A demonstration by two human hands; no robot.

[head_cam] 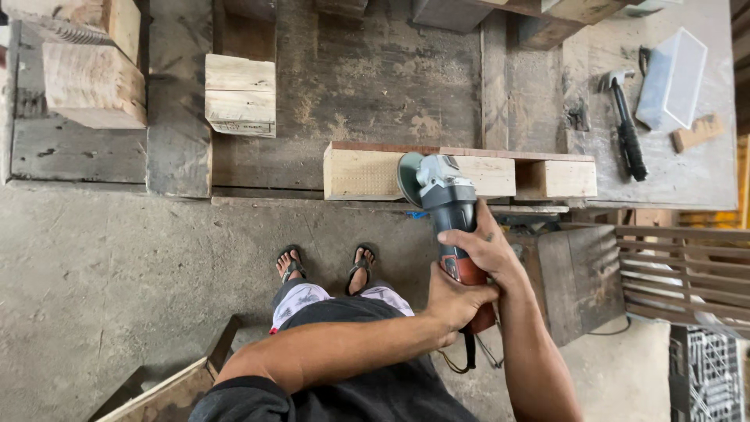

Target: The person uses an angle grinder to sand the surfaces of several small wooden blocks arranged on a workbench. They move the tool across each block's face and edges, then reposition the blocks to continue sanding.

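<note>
Desk (375, 86) carries timber block (367, 173) at its front edge; clear box (672, 78), contents unclear, and hammer (625, 125) near right edge. Grinder (447, 207), disc against block: right hand (484, 248) grips body, left hand (453, 301) clenched round rear handle.

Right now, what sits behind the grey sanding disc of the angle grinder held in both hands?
The disc of the grey and red angle grinder stands against a pale wooden block with a thin reddish board on top. The contact spot is hidden by the disc. Left hand and right hand grip the body.
</note>
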